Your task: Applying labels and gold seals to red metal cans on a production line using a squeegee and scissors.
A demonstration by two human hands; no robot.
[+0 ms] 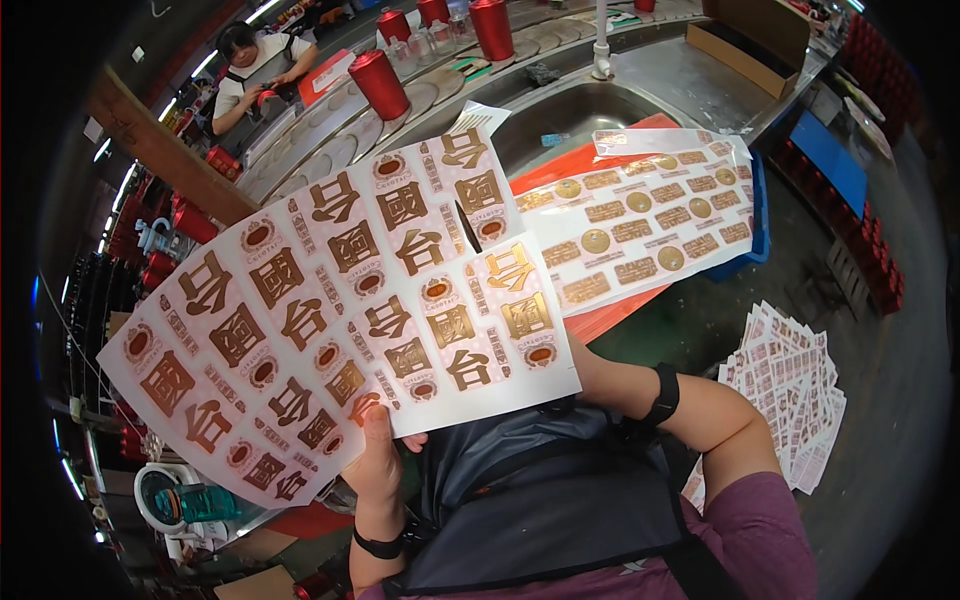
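Observation:
A large white sheet of gold and pink printed stickers (330, 270) spreads in front of me, its lower edge over my lap. My left hand (375, 450) is closed on that edge, with the thumb on top. A dark slit-like gap (467, 228) shows in the sheet's upper right. My right forearm (620, 388) runs behind the sheet's right edge, and the sheet hides that hand's fingers. Beyond it, a second sheet of gold stickers (640, 210) lies on a red surface (610, 315).
A metal sink (600, 105) with a tap is ahead; an open cardboard box (745, 55) stands right of it. Red canisters (380, 85) stand along the conveyor, where another person (255, 75) works. Sticker sheets (790, 390) are piled low at right. A teal bottle (205, 503) lies at left.

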